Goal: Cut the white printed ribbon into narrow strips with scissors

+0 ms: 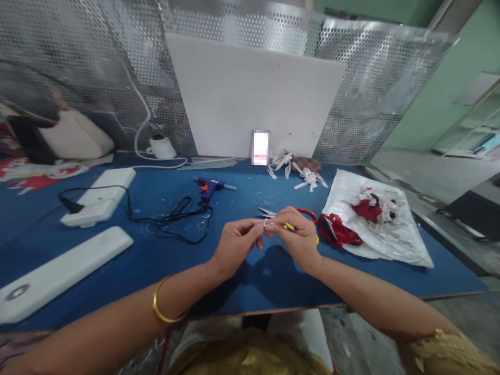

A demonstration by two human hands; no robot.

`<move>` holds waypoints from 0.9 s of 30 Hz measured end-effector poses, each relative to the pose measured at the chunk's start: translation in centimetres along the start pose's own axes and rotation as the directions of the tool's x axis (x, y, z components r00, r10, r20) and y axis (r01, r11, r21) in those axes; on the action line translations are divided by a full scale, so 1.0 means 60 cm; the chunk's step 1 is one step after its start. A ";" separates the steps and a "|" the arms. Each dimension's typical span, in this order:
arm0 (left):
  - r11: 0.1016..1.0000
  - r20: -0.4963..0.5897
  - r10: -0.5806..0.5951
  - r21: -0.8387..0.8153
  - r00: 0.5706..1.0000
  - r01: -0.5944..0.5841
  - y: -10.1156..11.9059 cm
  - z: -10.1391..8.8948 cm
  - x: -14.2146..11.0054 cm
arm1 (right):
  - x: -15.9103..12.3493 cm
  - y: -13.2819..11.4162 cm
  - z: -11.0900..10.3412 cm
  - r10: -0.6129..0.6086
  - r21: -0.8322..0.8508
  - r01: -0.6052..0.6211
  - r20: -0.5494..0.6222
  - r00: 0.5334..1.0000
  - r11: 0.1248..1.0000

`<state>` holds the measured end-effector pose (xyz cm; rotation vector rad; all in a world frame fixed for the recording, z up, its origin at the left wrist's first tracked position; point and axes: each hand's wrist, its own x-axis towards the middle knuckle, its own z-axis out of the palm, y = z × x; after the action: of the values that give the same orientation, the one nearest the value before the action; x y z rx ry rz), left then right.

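Observation:
My left hand (239, 242) and my right hand (299, 237) meet over the front of the blue table. Both are closed, fingertips pinching a small white piece (266, 223) between them; it is too small to tell its kind. Just behind and under my right hand lie scissors (308, 213) with red and yellow handles, their blades pointing left and partly hidden by the hand. Right of that hand is a red and black cloth piece (339, 230) at the edge of a white plastic bag (406, 234). A blue glue gun (210, 187) rests farther back on the left.
A white power strip (103, 195) with a black cable (183, 239) and a long white device (66, 273) occupy the left side. Glue sticks (211, 163), a lit phone (261, 147) and white strips (310, 178) lie along the back. Red and black scraps (369, 208) sit on the bag.

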<state>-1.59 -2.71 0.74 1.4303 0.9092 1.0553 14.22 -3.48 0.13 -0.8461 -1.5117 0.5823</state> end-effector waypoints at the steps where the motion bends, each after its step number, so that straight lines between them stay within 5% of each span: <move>1: 1.000 0.015 0.012 0.012 1.000 -0.012 0.000 0.000 0.000 | 0.001 0.000 0.000 -0.005 -0.015 0.005 -0.007 1.000 1.000; 8: 0.951 0.041 0.211 0.223 0.977 -0.214 0.004 -0.001 0.007 | 0.016 0.012 -0.009 0.025 -0.125 -0.023 0.014 1.000 0.992; 15: 0.919 0.000 0.158 0.364 0.987 -0.148 -0.007 0.010 0.052 | 0.046 0.044 -0.023 -0.078 -0.342 0.076 0.009 0.997 0.937; 22: 0.871 -0.010 0.244 0.443 0.970 -0.215 -0.027 0.020 0.083 | 0.038 0.065 -0.043 -0.085 -0.428 0.075 -0.004 0.996 0.901; 27: 0.771 0.098 0.349 0.535 0.932 -0.345 -0.042 0.001 0.074 | 0.034 0.072 -0.045 -0.092 -0.475 0.124 0.091 0.992 0.871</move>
<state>-0.07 1.76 -1.24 2.1423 1.0231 1.1178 17.66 0.40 -1.65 -1.1181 -1.7864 0.1443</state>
